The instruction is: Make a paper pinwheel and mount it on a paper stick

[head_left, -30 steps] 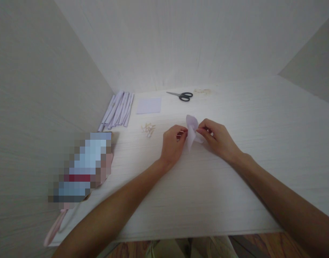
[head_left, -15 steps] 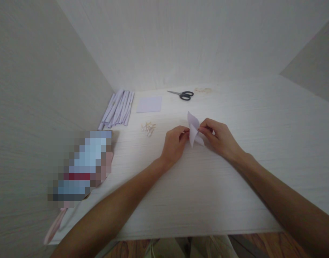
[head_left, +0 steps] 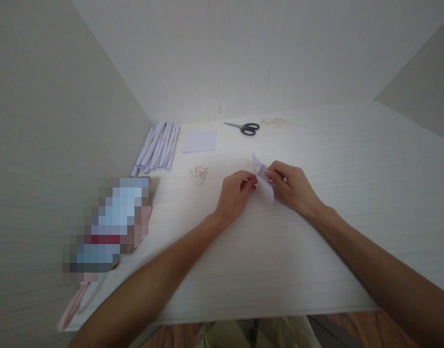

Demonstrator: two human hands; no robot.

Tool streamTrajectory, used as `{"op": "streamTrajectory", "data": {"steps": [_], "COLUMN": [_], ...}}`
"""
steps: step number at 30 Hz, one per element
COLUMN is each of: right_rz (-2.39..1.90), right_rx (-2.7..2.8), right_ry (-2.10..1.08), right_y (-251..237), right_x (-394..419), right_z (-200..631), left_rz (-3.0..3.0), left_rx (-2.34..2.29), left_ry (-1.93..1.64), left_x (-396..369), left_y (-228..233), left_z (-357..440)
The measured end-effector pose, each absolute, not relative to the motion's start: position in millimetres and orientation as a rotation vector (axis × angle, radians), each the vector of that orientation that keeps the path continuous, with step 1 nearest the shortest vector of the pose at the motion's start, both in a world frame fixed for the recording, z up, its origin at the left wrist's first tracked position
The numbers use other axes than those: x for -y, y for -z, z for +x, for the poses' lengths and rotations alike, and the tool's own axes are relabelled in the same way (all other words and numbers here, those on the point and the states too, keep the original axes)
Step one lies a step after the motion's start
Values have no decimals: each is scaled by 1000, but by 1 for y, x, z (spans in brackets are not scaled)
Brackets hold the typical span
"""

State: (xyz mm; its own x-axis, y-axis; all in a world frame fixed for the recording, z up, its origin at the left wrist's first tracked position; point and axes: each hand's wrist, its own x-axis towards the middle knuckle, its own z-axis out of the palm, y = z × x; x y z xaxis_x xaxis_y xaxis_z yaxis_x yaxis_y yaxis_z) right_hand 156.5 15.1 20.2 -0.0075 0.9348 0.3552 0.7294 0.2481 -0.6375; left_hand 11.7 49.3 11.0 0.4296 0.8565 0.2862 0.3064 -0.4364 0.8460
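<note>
A pale lilac sheet of paper [head_left: 266, 190] with curled, pointed corners, shaped like a pinwheel, is held just above the table. My left hand [head_left: 236, 193] pinches at its left side, fingertips together near its middle. From the other side, my right hand [head_left: 289, 183] has thumb and fingers closed on the paper. Whether a small piece sits between the fingertips is hidden. Left of my left hand lies a small pile of short, pale cotton-swab ends [head_left: 199, 174].
Black-handled scissors [head_left: 243, 127] lie near the back wall, beside some thin pale bits [head_left: 272, 121]. A flat lilac paper square [head_left: 200, 141] lies left of them. Several rolled paper tubes [head_left: 157, 147] rest at the left wall, behind a pixelated object [head_left: 113, 222] with a pink strap [head_left: 73, 307].
The paper has turned between my hands, and its lower corner now hangs as one broad flap. My right fingers have shifted slightly on it. The camera view has moved a little.
</note>
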Motion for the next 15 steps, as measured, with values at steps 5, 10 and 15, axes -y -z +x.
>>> {"op": "streamTrajectory", "data": {"steps": [5,10,15], "right_rz": [-1568,-1621,-1660], "right_rx": [1763,1768,1773], "right_ry": [-370,-386,-393], "right_y": [-20,-20,-19], "right_x": [-16,-16,-16], "right_z": [155,155,155], "left_rz": [1911,1900,1966], "left_rx": [-947,-943,-975], "left_ry": [-962,-949,-936], "left_x": [-49,-49,-50], "left_y": [-10,-10,-11], "left_z": [12,13,12]}}
